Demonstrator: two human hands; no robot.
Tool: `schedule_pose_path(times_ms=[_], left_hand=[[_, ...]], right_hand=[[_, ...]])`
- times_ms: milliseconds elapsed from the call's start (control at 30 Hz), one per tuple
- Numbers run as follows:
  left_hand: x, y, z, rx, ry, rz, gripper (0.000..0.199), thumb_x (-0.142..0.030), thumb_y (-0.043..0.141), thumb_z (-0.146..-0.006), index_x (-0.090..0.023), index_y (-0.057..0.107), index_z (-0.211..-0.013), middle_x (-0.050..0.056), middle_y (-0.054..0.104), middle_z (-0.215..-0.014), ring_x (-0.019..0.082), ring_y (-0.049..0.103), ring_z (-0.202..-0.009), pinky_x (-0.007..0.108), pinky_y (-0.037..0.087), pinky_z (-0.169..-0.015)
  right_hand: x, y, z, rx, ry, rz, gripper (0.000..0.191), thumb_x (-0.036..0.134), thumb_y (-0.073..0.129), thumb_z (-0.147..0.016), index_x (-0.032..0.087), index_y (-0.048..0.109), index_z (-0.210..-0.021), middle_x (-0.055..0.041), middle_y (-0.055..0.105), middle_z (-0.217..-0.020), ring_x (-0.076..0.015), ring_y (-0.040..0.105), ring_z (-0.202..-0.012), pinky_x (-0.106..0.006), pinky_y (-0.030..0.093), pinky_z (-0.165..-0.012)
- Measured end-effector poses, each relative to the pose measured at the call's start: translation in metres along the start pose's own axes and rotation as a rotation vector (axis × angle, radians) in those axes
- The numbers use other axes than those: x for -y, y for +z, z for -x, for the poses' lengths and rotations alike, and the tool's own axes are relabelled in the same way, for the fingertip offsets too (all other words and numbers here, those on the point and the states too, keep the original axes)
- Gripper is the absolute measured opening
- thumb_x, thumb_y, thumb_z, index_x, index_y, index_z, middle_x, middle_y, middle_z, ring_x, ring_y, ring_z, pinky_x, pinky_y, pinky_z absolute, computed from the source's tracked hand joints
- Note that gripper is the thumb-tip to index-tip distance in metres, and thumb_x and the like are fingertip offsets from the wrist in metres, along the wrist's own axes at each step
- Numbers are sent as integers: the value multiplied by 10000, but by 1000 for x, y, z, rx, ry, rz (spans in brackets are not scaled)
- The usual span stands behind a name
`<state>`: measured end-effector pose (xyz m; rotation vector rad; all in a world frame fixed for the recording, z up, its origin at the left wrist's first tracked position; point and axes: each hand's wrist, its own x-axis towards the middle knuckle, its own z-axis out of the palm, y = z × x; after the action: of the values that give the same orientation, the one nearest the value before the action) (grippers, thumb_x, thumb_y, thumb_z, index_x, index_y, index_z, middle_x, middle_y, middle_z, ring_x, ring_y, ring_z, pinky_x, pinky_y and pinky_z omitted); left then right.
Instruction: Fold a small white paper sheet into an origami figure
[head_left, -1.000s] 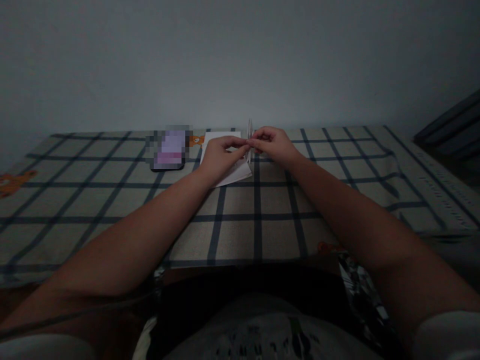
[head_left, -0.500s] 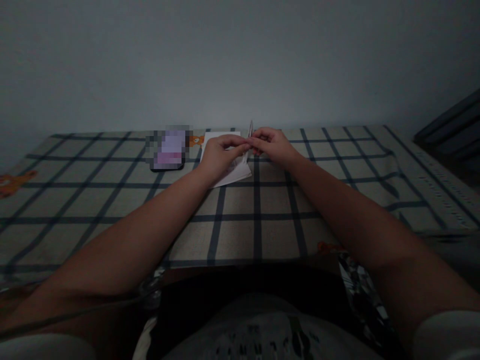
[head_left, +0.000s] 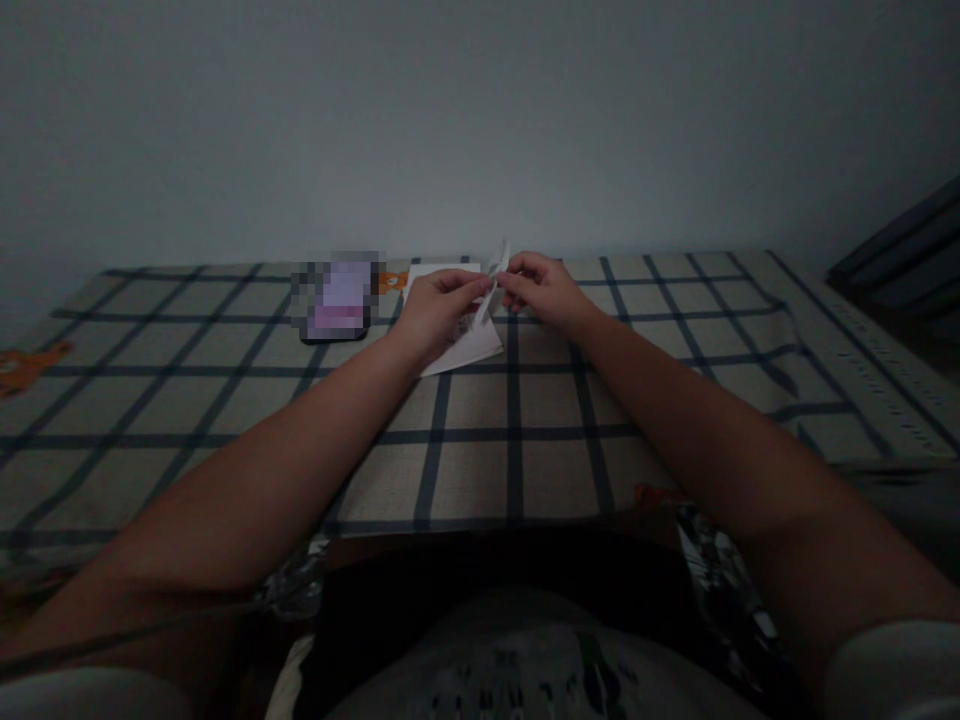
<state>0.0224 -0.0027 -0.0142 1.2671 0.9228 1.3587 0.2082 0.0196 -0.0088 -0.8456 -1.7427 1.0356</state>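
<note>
A narrow, folded-looking piece of white paper (head_left: 484, 312) stands at a slant between my two hands, one end pointing up toward the wall. My left hand (head_left: 431, 312) pinches it from the left with thumb and fingers. From the other side, the thumb and curled fingers of my right hand (head_left: 546, 288) grip the same paper. White sheets (head_left: 466, 348) lie flat on the cloth beneath and behind my left hand, which covers part of them. Dim light makes any marks on the paper hard to read.
A phone (head_left: 341, 295) with a lit, blurred screen lies left of the sheets. The checked tablecloth (head_left: 480, 470) covers the table up to the grey wall (head_left: 480, 120). Dark slatted furniture (head_left: 900, 245) stands at the far right.
The paper between my hands has turned, so more of its white face shows and its lower end is visible. Both hands have shifted only slightly.
</note>
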Motion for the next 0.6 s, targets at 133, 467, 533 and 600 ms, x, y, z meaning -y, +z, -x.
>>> schedule_pose_path(times_ms=[133, 467, 533, 600], left_hand=[[-1, 1, 0, -2, -23, 25, 448, -470, 990, -546, -164, 790, -805, 58, 773, -823, 153, 679, -742, 293, 540, -721], [-5, 1, 2, 41, -72, 85, 444, -422, 1005, -521, -163, 787, -809, 37, 746, -804, 126, 652, -720, 264, 516, -698], [-5, 1, 2, 43, -69, 87, 434, -420, 1002, -527, -166, 785, -804, 28, 738, -785, 120, 647, -710, 257, 515, -695], [-5, 1, 2, 36, -66, 76, 437, -421, 1000, -524, -168, 783, -807, 24, 735, -780, 118, 647, -709, 252, 511, -689]], right_hand=[[2, 1, 0, -12, 30, 18, 271, 399, 739, -944, 200, 573, -862, 25, 606, -725, -88, 573, -615, -216, 497, -587], [4, 1, 0, -57, 64, -13, 271, 393, 777, -909, 186, 605, -875, 23, 632, -724, -81, 589, -618, -200, 502, -582], [4, 1, 0, -54, 80, -24, 252, 370, 773, -914, 182, 611, -872, 22, 636, -721, -78, 585, -609, -195, 497, -571], [5, 2, 0, -47, 96, -39, 211, 322, 757, -929, 176, 616, -870, 23, 640, -718, -71, 577, -594, -190, 491, -562]])
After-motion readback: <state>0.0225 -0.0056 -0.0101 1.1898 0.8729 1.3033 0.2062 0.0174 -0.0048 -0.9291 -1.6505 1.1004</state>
